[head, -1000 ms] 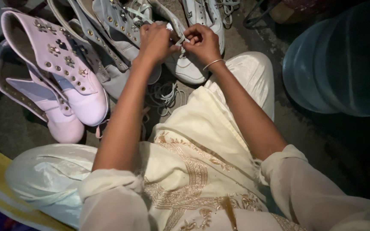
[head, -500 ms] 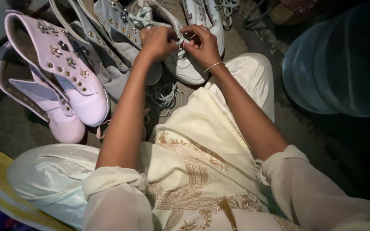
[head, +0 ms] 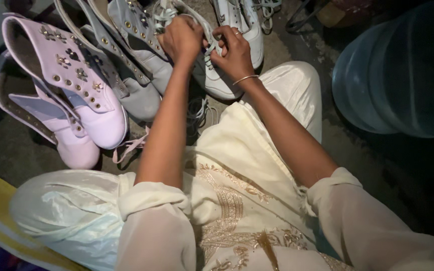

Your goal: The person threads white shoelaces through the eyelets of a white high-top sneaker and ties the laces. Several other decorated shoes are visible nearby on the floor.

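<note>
The white lace-up shoe (head: pixel 217 75) lay on the floor directly ahead of the seated person's knees, partly under both hands. The left hand (head: pixel 181 39) was closed around a white lace (head: pixel 208 31) at the shoe's upper; the right hand (head: pixel 235 50), with a thin bangle (head: pixel 245 79) at the wrist, pinched the same lace from the other side, fingertips of the two hands nearly touching. A grey high-top boot (head: pixel 135 60) lay just beside the left hand, and a pair of pink studded boots (head: pixel 76 100) lay further left, apart from the hands. A large blue water jug (head: pixel 398 75) stood well to the right.

Compared with half a second earlier, both hands remained on the lace and sat a little closer together. The shoes and jug had kept their positions relative to one another.
</note>
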